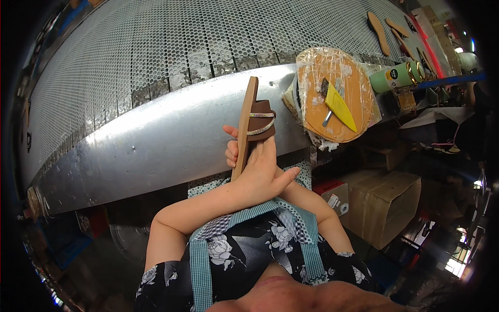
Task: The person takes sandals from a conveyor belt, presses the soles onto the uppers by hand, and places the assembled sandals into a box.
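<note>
while edge-on, brown sandal (254, 126) between right hand (232, 151) and left hand (261, 170)

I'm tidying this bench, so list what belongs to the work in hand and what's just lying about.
Belongs to the work:
sandal with brown strap
left hand, fingers at the strap
right hand, fingers at the sandal's edge

Seemingly just lying about:
yellow tool on the round orange board
green flask
loose tan shoe sole on the mesh
cardboard box
</note>
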A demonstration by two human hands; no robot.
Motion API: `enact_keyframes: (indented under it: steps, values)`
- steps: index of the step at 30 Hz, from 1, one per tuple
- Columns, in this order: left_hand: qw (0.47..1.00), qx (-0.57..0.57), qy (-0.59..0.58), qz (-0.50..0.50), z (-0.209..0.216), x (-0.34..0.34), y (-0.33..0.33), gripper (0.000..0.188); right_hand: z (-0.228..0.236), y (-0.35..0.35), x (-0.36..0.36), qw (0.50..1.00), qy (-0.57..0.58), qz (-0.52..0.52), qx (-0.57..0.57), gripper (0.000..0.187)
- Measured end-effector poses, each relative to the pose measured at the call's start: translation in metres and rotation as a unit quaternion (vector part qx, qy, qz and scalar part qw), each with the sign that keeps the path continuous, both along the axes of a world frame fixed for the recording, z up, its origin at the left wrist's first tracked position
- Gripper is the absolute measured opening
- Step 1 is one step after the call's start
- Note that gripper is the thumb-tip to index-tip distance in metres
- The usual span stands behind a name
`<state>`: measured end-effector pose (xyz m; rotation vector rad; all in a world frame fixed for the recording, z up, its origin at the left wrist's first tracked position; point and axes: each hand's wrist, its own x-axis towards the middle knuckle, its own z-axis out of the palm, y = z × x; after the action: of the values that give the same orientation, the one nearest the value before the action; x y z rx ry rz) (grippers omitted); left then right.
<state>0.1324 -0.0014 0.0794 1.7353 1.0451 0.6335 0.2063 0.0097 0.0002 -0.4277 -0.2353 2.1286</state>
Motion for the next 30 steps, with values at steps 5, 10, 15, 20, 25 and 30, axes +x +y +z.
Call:
enact_keyframes:
  steps: [5,10,15,20,25,30]
  values:
    - [1.0,-0.007,-0.009,0.015,0.004,0.006,0.002,0.087,-0.003,0.001,0.004,1.0,-0.004,0.019,-0.008,0.066]
    - [0.999,-0.021,-0.029,0.019,0.004,0.01,0.0,0.086,-0.004,0.001,0.007,0.999,0.006,0.021,-0.031,0.062]
    - [0.998,-0.033,-0.047,0.025,0.002,0.008,-0.001,0.084,0.0,0.002,0.005,0.999,0.023,0.017,-0.013,0.062]
    - [0.997,-0.044,-0.067,0.023,-0.002,0.007,0.0,0.083,-0.011,0.004,0.004,0.997,0.065,0.025,-0.023,0.061]
    - [0.993,0.025,-0.097,-0.066,-0.01,-0.012,-0.017,0.089,-0.028,0.006,-0.004,0.986,0.154,0.041,-0.046,0.056]
    - [0.939,-0.204,-0.179,-0.21,0.03,-0.051,-0.008,0.028,-0.015,0.011,0.001,0.983,0.135,0.08,-0.09,0.041]
